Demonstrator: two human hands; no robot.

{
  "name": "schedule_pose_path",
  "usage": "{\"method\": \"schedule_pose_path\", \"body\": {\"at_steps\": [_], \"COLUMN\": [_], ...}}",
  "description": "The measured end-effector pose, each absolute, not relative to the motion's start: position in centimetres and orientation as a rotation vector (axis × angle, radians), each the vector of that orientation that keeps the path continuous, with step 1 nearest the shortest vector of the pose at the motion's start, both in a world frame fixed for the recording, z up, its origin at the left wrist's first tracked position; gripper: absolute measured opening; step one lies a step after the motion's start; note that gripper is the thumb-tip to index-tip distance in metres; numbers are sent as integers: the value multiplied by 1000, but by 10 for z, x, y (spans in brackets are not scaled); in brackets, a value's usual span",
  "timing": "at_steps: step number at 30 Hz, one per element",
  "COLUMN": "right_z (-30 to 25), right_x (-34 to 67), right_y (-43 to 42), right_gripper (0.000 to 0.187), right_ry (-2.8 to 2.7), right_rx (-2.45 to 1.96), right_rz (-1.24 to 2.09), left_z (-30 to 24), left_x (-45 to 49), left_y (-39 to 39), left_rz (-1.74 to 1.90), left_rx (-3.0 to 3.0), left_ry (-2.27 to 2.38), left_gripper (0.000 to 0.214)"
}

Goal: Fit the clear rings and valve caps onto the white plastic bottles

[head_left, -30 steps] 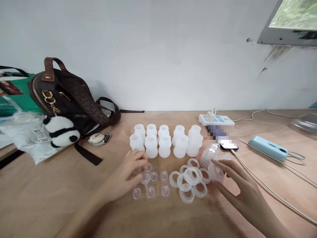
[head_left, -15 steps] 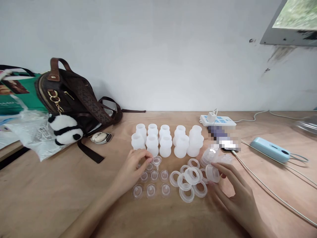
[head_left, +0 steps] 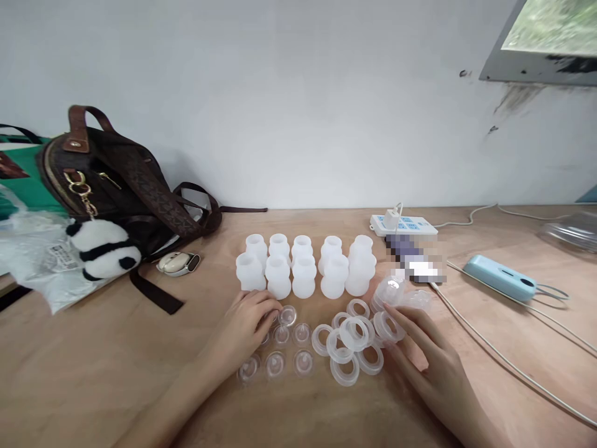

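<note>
My left hand point(head_left: 247, 326) is curled over a group of small clear valves point(head_left: 289, 351) on the wooden table point(head_left: 93, 373), its fingertips pinched at one small clear valve point(head_left: 287, 315) at the group's far edge. My right hand point(head_left: 431, 364) holds a clear round cap point(head_left: 386, 326) between thumb and fingers, beside a pile of translucent rings point(head_left: 354, 345). Behind both stand two rows of white silicone bodies point(head_left: 303, 267). More clear caps point(head_left: 394, 290) lie just past my right fingers.
A brown backpack point(head_left: 116, 180) with a panda plush point(head_left: 100, 249) and a plastic bag point(head_left: 32, 261) fill the left. A small beige device point(head_left: 177, 262) lies near it. A power strip point(head_left: 403, 223), a charging phone point(head_left: 420, 267), a light-blue device point(head_left: 499, 278) and cables point(head_left: 513, 361) lie at right.
My left hand has lowered the small funnel-shaped valve from the air down among the others on the table. My right hand has drawn its clear cap slightly left and nearer.
</note>
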State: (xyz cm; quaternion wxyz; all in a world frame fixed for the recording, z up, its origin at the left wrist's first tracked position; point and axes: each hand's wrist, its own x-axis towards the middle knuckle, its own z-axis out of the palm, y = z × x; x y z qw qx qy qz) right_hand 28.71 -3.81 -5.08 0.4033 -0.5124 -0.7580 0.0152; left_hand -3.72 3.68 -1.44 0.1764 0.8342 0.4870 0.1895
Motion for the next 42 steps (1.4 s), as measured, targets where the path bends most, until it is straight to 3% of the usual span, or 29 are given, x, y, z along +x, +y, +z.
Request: {"method": "schedule_pose_path", "body": {"at_steps": [9, 42], "right_z": [-52, -48], "right_x": [287, 285], "right_y": [-37, -37], "right_gripper": [25, 8], "right_ry": [-1880, -1948], "right_rx": [-1384, -1405], "right_rz": [-28, -8], "left_z": [-22, -24], "left_x": [-39, -41], "left_y": [34, 26], "left_rz": [497, 580], "left_rx": [2516, 2563], "left_ry": [1396, 1245], "left_gripper": [29, 21]}}
